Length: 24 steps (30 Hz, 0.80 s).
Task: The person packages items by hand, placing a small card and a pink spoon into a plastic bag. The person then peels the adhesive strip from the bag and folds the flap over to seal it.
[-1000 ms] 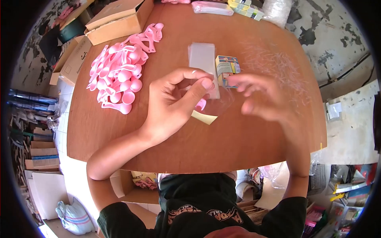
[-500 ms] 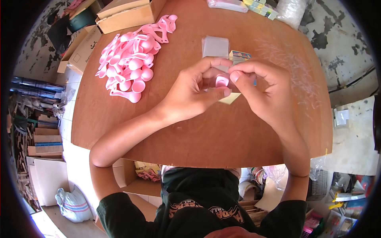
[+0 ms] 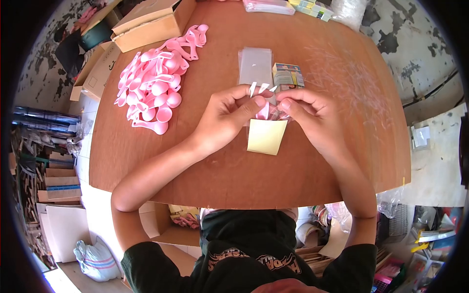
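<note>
Between my two hands is a clear plastic bag (image 3: 274, 103) with a pink measuring spoon (image 3: 264, 112) partly visible in it; fingers and glare hide the rest. My left hand (image 3: 225, 113) pinches the bag's left side, thumb against fingers. My right hand (image 3: 316, 113) pinches its right side near the top. Below the fingers, a pale yellow card (image 3: 266, 137) hangs at the bag's lower end. Just beyond my hands lie a stack of clear bags (image 3: 255, 67) and a stack of printed cards (image 3: 289, 75).
A heap of pink measuring spoons (image 3: 155, 85) covers the table's left side. Thin clear plastic strips (image 3: 351, 85) lie scattered at right. Along the far edge stand a cardboard box (image 3: 151, 29), packs of plastic bags (image 3: 268, 6) and a bundle of yellowish cards (image 3: 312, 9).
Both hands have come slightly nearer my body, with the bag turned so the yellow card faces up more fully. The printed card stack beyond is less covered. The view has shifted slightly.
</note>
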### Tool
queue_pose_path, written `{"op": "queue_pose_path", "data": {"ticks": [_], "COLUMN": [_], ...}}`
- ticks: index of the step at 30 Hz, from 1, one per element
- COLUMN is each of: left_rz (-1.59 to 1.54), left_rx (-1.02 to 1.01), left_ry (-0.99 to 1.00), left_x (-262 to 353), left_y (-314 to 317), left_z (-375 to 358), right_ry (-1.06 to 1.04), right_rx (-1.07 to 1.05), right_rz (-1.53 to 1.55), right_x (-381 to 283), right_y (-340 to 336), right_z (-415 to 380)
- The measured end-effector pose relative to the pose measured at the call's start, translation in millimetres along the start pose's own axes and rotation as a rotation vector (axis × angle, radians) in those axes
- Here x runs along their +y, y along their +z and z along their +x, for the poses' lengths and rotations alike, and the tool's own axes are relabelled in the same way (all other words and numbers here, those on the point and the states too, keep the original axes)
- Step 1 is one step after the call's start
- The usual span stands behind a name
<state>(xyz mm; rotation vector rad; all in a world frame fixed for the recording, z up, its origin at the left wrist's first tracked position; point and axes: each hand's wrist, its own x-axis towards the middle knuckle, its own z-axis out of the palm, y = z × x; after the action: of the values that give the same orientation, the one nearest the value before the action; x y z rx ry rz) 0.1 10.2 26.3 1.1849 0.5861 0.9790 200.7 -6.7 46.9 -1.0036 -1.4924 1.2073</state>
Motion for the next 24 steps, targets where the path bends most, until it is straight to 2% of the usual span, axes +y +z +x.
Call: {"op": "queue_pose_path", "data": {"ticks": [3, 7, 16, 20, 23, 24], "left_rz": [0.082, 0.154, 0.179, 0.139, 0.161, 0.070], "left_rx": [0.032, 0.035, -0.126, -0.093, -0.105, -0.107], "left_ry": [0.025, 0.067, 0.129, 0.172, 0.142, 0.115], "left_x": [-3, -4, 0, -3, -2, -1], "left_y": [-1, -4, -20, -18, -19, -18], "left_z": [0, 1, 4, 5, 4, 3], "right_ry": [0.007, -0.091, -0.236, -0.253, -0.235, -0.236], "right_rx": [0.000, -0.003, -0.152, -0.173, -0.176, -0.176], "right_rz": [-0.015, 0.002, -0.087, -0.117, -0.095, -0.095], "right_x": [6, 10, 12, 10, 7, 8], "right_y": [-2, -7, -23, -22, -22, -23], "right_z": [0, 2, 8, 8, 7, 8]}}
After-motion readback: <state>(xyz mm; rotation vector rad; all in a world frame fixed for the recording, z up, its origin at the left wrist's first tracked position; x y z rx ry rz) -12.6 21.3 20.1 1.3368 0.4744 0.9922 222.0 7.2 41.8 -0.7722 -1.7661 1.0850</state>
